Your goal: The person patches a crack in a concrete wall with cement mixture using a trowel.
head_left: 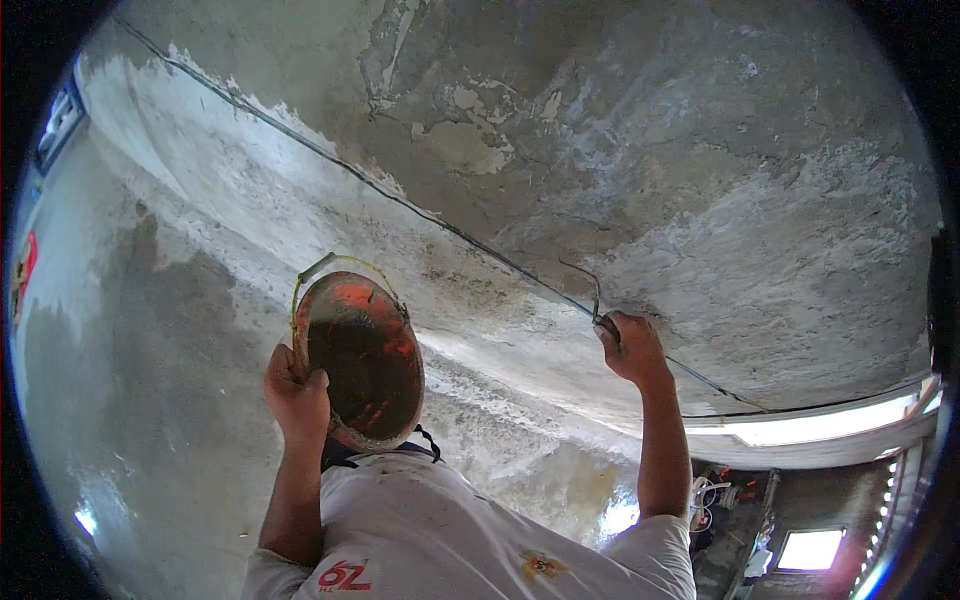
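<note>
My left hand (297,395) grips the rim of a round orange pan (365,360), held up and tilted so its dark, smeared inside faces me. A thin yellowish band loops over the pan's top edge. My right hand (632,350) is raised against the rough grey ceiling (700,150), fingers closed on a thin dark wire (400,198). The wire runs diagonally across the surface from the upper left to the lower right. A short loose end of wire (590,280) curls up just above my right fingers. My white shirt (450,530) fills the lower edge.
The plaster is patchy, with a flaking area (450,120) overhead and a damp grey wall (120,350) at the left. A bright slot opening (820,425) and a small window (808,548) are at the lower right, with white cables and fittings (710,495) beside them.
</note>
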The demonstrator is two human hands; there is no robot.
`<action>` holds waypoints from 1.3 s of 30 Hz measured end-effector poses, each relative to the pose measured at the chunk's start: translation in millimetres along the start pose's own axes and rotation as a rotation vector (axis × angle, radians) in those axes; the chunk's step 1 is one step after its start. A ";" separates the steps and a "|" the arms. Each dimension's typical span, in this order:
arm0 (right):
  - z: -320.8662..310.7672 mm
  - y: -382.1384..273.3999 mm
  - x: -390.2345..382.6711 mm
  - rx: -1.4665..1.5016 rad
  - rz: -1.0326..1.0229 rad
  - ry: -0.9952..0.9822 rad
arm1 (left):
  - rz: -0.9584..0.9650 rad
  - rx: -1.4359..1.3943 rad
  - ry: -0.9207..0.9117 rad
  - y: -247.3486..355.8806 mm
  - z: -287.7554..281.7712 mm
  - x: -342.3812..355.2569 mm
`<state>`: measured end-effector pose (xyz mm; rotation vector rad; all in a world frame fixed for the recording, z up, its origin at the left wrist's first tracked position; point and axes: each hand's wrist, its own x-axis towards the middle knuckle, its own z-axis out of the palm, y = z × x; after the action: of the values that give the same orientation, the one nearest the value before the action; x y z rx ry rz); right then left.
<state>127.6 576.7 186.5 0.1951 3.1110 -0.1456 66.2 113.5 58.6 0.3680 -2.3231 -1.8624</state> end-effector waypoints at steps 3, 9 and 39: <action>-4.4 -6.8 -5.1 -0.115 0.062 -0.015 | 0.040 0.010 0.016 -2.0 -1.1 2.6; -25.0 -4.1 -18.2 -0.279 0.213 -0.175 | 0.076 -0.075 0.025 -7.5 -2.4 8.1; -25.2 26.5 -43.4 -0.137 0.216 0.027 | 0.044 -0.005 0.033 -10.5 -3.6 12.0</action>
<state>173.6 599.9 210.4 0.5296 3.0831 0.0739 56.7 104.6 48.7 0.3416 -2.2866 -1.8280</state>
